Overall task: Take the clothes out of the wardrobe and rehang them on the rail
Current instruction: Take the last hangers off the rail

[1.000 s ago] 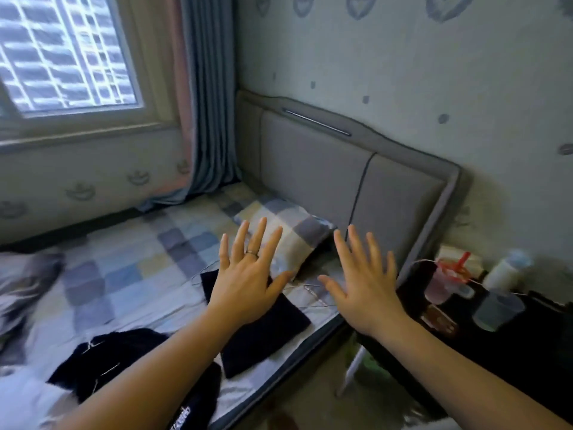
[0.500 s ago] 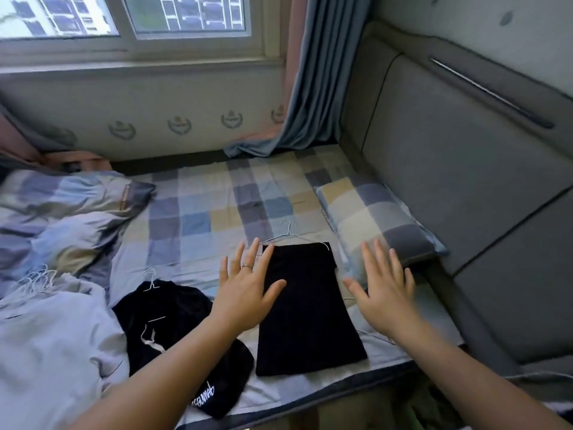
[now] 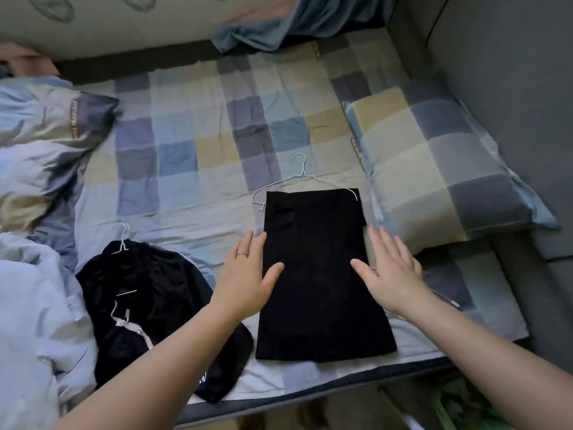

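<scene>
Two garments lie on the checked bed sheet [image 3: 192, 156], each with a hanger. By my reckoning the taking-out is at least partly done and the rehanging is all to come.

The flat black rectangular cloth garment [image 3: 322, 290] lies near the bed's front edge. Its top is draped over a thin white wire hanger [image 3: 302, 176], whose hook points toward the far wall. The left hand [image 3: 248, 274] is at the garment's left edge and the right hand [image 3: 393, 274] at its right edge, each with the thumb over the black cloth. The fingers [image 3: 248, 246] of both are straight and a little apart, gripping nothing. Whether the palms press down or only hover, I cannot tell.

Under the left forearm sits a crumpled black garment with a white drawstring [image 3: 145, 305], on its own white hanger [image 3: 122, 240]. Further left is a pale heap of fabric [image 3: 28, 305], which could be clothing or bedding. A checked pillow [image 3: 434, 169] lies just right of the flat garment, beside the grey padded headboard [image 3: 511, 88].

Neither wardrobe nor rail is in view, so I cannot judge how many clothes remain inside or whether any hang already. The crumpled garment's lower end bears white lettering, cut off by the forearm and unreadable.
</scene>
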Action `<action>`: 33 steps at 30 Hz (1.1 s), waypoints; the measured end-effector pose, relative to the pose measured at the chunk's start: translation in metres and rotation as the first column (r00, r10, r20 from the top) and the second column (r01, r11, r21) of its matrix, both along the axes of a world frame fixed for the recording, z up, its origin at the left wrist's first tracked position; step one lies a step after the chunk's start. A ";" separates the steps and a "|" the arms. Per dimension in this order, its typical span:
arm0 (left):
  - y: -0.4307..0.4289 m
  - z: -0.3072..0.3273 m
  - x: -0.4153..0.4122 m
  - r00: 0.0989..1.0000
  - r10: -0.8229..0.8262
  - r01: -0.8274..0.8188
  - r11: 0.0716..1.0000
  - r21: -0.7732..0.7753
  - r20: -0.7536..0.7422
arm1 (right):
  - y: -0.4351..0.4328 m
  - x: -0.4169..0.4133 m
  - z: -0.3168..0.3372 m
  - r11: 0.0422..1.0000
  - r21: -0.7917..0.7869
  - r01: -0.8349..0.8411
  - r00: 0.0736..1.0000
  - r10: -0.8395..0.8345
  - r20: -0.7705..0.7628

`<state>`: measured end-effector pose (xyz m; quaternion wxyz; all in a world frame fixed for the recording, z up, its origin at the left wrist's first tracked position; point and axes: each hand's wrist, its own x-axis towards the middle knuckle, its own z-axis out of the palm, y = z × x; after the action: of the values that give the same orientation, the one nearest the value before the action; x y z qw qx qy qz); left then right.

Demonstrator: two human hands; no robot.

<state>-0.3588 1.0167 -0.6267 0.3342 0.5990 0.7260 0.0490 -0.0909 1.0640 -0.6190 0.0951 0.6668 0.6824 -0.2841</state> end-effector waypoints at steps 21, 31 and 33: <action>0.234 -0.370 -0.065 0.905 0.411 -0.412 0.911 -0.018 0.108 | 0.237 -0.007 -0.373 0.975 0.041 0.218 0.967 -0.222 0.123; 0.271 -0.361 -0.082 0.805 0.531 -0.518 0.847 -0.122 0.264 | 0.271 -0.011 -0.362 0.799 0.092 0.594 0.791 -0.561 -0.245; 0.270 -0.352 -0.086 0.779 0.549 -0.537 0.833 -0.131 0.303 | 0.271 -0.010 -0.351 0.780 0.074 0.622 0.753 -0.569 -0.331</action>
<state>-0.4444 1.2869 -0.9783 0.4331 0.3411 0.8024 0.2287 -0.1010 1.3353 -0.9697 -0.1622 0.8064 0.4623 -0.3313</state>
